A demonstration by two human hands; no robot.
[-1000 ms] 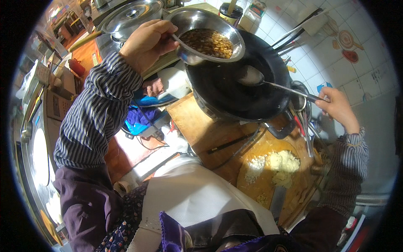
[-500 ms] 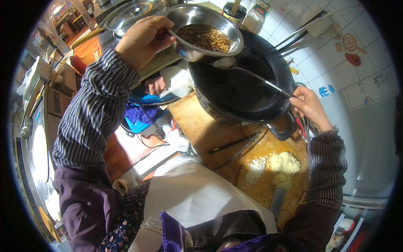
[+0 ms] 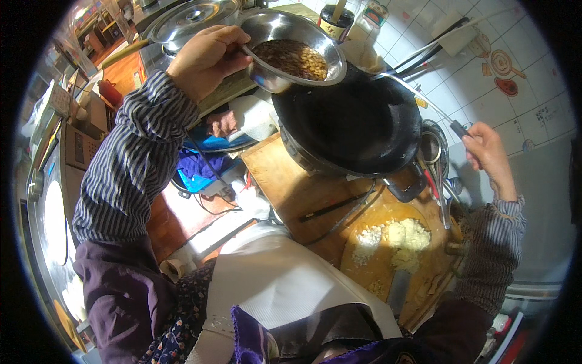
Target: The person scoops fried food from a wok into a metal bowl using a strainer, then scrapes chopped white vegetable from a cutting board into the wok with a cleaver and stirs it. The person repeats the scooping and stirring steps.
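Compared with half a second ago, the right hand [image 3: 487, 151] has swung out toward the tiled wall [image 3: 470, 82], taking the ladle [image 3: 459, 128] away from under the steel bowl [image 3: 285, 27], which has barely budged. Right fingers are curled round the very end of the ladle's dark grip; the scoop end, up and left of them, is too blurry for me to read. Left hand [image 3: 209, 57] has the bowl pinched by its near rim, thumb and fingers clamped on one edge, with the brown bits in liquid [image 3: 291, 59] sitting just right of those fingertips. Honestly, that one-sided pinch bugs me: if it slips or the wrist rolls, I reckon the liquid sloshes over the lip. Swing the ladle back too low and it could clip the bowl too. As for room, the bowl's right edge overhangs the black wok [image 3: 357, 127], whose wide mouth opens between the two hands. Past the right fingers there's less slack, what with the wall, plus the hanging strainer [image 3: 431, 148] below and left of them.
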